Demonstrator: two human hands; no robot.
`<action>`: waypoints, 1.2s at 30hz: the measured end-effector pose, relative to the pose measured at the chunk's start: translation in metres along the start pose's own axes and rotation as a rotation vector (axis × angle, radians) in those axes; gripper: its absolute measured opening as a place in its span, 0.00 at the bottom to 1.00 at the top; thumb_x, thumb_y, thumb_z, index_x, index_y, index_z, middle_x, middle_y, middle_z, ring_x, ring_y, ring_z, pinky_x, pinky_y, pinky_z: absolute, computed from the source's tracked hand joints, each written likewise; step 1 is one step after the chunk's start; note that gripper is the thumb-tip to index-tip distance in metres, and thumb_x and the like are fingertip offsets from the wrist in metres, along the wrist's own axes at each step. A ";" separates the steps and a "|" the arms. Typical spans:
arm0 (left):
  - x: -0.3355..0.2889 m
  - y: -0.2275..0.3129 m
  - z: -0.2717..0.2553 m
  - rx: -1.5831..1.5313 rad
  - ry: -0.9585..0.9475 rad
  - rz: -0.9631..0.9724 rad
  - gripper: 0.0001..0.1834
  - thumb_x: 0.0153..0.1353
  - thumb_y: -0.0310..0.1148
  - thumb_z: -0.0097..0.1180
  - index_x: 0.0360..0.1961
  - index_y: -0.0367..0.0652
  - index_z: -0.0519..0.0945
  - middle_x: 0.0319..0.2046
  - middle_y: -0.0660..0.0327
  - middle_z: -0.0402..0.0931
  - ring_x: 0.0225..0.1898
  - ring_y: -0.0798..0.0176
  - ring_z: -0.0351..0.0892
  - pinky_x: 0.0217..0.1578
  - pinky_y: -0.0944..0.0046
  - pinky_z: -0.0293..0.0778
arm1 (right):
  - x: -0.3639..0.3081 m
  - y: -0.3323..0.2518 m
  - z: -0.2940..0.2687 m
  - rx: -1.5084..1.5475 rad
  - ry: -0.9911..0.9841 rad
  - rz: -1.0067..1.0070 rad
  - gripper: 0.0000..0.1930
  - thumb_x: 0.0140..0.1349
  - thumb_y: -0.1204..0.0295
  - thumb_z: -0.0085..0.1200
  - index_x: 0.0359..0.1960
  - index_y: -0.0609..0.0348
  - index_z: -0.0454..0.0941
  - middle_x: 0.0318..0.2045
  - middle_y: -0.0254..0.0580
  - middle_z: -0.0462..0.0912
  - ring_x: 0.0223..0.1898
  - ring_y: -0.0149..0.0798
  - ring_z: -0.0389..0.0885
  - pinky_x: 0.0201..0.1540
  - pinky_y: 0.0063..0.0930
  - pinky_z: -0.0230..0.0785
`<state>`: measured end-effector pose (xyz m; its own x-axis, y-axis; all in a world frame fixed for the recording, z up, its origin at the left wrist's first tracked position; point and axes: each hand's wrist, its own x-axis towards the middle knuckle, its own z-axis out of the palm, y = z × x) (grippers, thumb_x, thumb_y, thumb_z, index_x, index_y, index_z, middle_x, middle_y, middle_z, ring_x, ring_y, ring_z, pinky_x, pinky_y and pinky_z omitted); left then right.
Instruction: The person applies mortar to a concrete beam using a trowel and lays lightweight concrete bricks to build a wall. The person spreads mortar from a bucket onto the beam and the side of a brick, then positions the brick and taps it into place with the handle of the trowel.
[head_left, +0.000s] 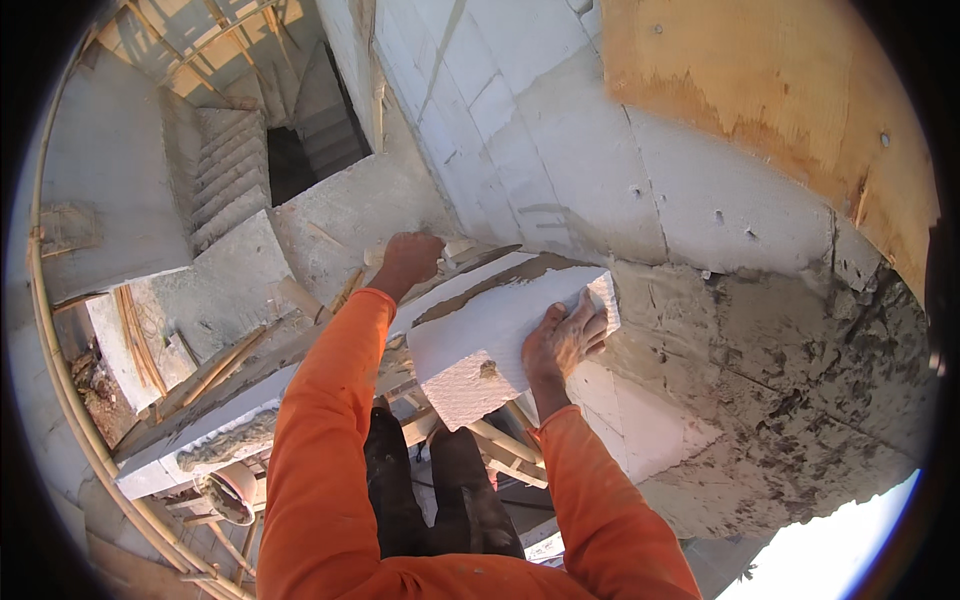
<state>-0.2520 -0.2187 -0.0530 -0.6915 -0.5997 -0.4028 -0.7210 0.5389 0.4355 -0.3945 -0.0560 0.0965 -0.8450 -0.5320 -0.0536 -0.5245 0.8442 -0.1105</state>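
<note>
My right hand [568,345] is wrapped around the right end of a white lightweight concrete block [470,335], its thumb on the near face. The block's faces are finely grooved, and a strip of grey-brown mortar [500,285] runs along its far edge. Just beyond the block, my left hand [410,260] is closed in a fist around what looks like a trowel [495,254]. Its thin dark blade points right along the block's far side, and the handle is hidden in the fist. Both arms wear orange sleeves.
A low row of white blocks [215,425] runs to the left, smeared with mortar. A bucket [232,492] hangs below it among bamboo poles [62,350]. Grey walls rise ahead, with a plywood sheet [770,90] at upper right. Stairs [228,170] and a dark opening [290,165] lie beyond.
</note>
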 end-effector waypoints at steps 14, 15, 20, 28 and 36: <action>-0.067 0.001 -0.001 -0.027 -0.043 0.159 0.13 0.51 0.28 0.51 0.40 0.48 0.78 0.31 0.56 0.80 0.41 0.51 0.81 0.36 0.51 0.76 | -0.001 -0.001 0.003 -0.072 0.085 0.009 0.26 0.64 0.67 0.44 0.64 0.56 0.59 0.57 0.48 0.60 0.59 0.49 0.58 0.63 0.43 0.46; -0.075 -0.001 -0.008 -0.024 -0.071 0.161 0.14 0.51 0.28 0.51 0.40 0.48 0.78 0.30 0.56 0.80 0.41 0.50 0.81 0.37 0.51 0.76 | 0.000 0.000 0.005 -0.081 0.089 0.016 0.26 0.64 0.67 0.44 0.64 0.56 0.59 0.57 0.48 0.60 0.59 0.49 0.58 0.63 0.43 0.46; -0.083 -0.040 -0.004 -0.040 -0.123 -0.039 0.12 0.50 0.28 0.53 0.38 0.47 0.79 0.34 0.56 0.81 0.43 0.49 0.80 0.41 0.52 0.76 | 0.000 -0.001 0.003 -0.081 0.090 0.008 0.26 0.64 0.67 0.44 0.64 0.56 0.59 0.56 0.48 0.60 0.59 0.50 0.58 0.63 0.45 0.45; -0.073 -0.037 0.012 0.006 -0.195 0.023 0.14 0.48 0.29 0.54 0.38 0.49 0.82 0.36 0.57 0.82 0.43 0.51 0.81 0.41 0.54 0.77 | -0.001 -0.008 -0.003 -0.029 -0.016 0.035 0.27 0.65 0.66 0.44 0.66 0.55 0.58 0.60 0.54 0.55 0.64 0.52 0.52 0.65 0.48 0.41; -0.098 -0.007 -0.034 -0.081 -0.069 0.019 0.09 0.48 0.28 0.55 0.32 0.45 0.83 0.34 0.52 0.82 0.41 0.49 0.82 0.39 0.54 0.77 | -0.001 -0.001 0.002 -0.056 0.071 0.030 0.26 0.64 0.66 0.43 0.64 0.54 0.59 0.53 0.46 0.61 0.59 0.46 0.58 0.60 0.43 0.46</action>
<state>-0.1775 -0.1835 0.0108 -0.7086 -0.5459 -0.4470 -0.7035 0.4988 0.5062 -0.3925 -0.0568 0.0947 -0.8646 -0.5023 0.0142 -0.5023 0.8630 -0.0536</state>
